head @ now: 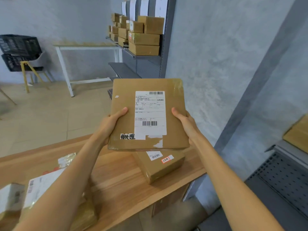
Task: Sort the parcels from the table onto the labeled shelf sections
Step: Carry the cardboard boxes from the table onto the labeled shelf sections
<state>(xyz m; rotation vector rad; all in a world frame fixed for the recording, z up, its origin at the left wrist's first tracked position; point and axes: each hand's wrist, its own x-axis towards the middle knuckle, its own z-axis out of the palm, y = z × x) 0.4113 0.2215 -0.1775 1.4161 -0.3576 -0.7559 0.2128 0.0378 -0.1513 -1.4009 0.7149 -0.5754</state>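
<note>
Grey walls back a wooden table (pixel 116 180). Above it, left hand (pixel 111 124) at nine o'clock and right hand (pixel 185 124) at three grip a flat parcel (pixel 146 114); another parcel (pixel 160 165) lies beneath, shelf (pixel 143 56) at twelve.

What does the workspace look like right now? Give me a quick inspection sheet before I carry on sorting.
Surface: wooden table, parcels on it.
Job's things: flat parcel held up above the table, shipping label and a handwritten sticker facing the camera; small box with a red-edged sticker on the table below it; more parcels at the near left; stacked boxes on the far shelf.
Clutter: crumpled plastic wrap on the table.
Hands: left hand and right hand grip the flat parcel's side edges.
Cables: nothing seen.
Surroundings: white-framed table, black crates, grey walls, tiled floor.
</note>
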